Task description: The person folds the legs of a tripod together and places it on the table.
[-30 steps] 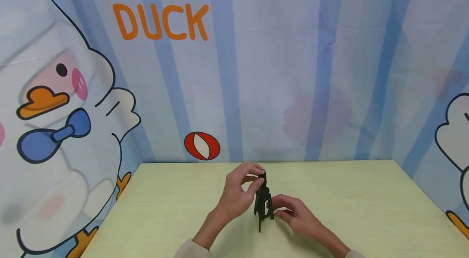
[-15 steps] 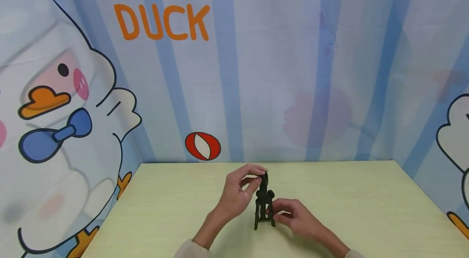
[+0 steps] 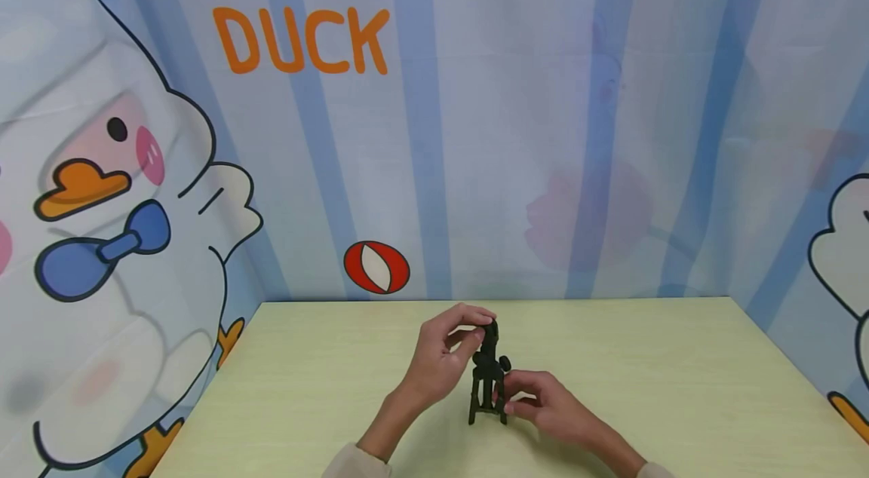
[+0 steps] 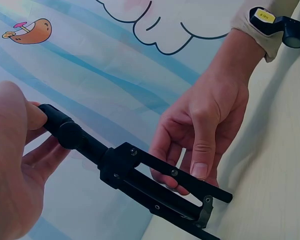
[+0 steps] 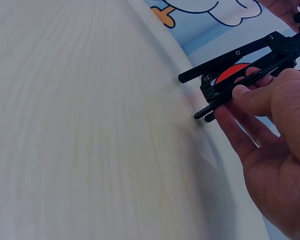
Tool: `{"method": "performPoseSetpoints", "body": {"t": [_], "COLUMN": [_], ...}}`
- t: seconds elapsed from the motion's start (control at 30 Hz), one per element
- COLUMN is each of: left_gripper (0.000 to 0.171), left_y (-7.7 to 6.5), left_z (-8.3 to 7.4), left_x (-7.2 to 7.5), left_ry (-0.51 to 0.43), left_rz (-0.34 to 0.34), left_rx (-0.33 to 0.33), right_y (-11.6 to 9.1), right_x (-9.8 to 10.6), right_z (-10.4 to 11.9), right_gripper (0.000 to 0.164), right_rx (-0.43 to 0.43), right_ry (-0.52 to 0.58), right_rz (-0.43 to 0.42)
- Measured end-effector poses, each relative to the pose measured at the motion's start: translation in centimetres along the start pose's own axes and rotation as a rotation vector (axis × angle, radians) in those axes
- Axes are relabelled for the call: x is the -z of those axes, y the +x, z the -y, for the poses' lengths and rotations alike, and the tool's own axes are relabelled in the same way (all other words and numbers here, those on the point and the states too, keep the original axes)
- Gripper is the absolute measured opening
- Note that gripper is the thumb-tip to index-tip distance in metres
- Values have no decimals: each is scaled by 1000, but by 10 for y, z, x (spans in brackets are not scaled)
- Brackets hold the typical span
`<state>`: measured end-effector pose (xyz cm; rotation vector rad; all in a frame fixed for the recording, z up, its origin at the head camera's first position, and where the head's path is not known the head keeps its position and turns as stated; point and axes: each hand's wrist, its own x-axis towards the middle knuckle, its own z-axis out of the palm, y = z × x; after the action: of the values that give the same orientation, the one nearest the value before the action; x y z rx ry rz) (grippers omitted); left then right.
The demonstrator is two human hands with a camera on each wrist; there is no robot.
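Left of the small black jointed tripod (image 3: 486,370), the left hand (image 3: 441,359) pinches its top between thumb and fingers. The tripod is upright above the pale wood-grain tabletop (image 3: 326,365); I cannot tell whether its feet touch. At the tripod's right, the right hand (image 3: 553,409) pinches one black leg (image 4: 187,177). The tripod could probably tip or twist if the left hand slackens while the right pulls sideways. The left wrist view shows small silvery screws (image 4: 134,152) on the tripod, indistinct in the head view.
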<state>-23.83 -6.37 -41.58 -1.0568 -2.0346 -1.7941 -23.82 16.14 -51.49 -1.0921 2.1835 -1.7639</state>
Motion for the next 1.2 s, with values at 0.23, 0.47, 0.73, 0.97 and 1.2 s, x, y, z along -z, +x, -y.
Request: {"method": "performPoseSetpoints", "body": {"t": [0.23, 0.47, 0.73, 0.97, 1.2], "left_gripper": [17, 16, 15, 16, 21], "left_y": [-1, 2, 2, 1, 1], "left_z": [1, 0, -3, -3, -2], "left_x": [0, -3, -3, -3, -4], "left_ry": [51, 176, 212, 194, 177], "left_rz": [-25, -89, -75, -46, -21], "left_rx": [-73, -189, -215, -188, -185], "right_y": [-1, -1, -5, -6, -4], "right_x": [-1, 0, 0, 1, 1], "right_z": [0, 0, 1, 6, 3], "right_gripper": [14, 12, 7, 8, 17], "right_rx": [13, 21, 18, -99, -91], "right_ry": [-33, -49, -65, -53, -56], "right_rz": [-17, -26, -53, -272, -238]}}
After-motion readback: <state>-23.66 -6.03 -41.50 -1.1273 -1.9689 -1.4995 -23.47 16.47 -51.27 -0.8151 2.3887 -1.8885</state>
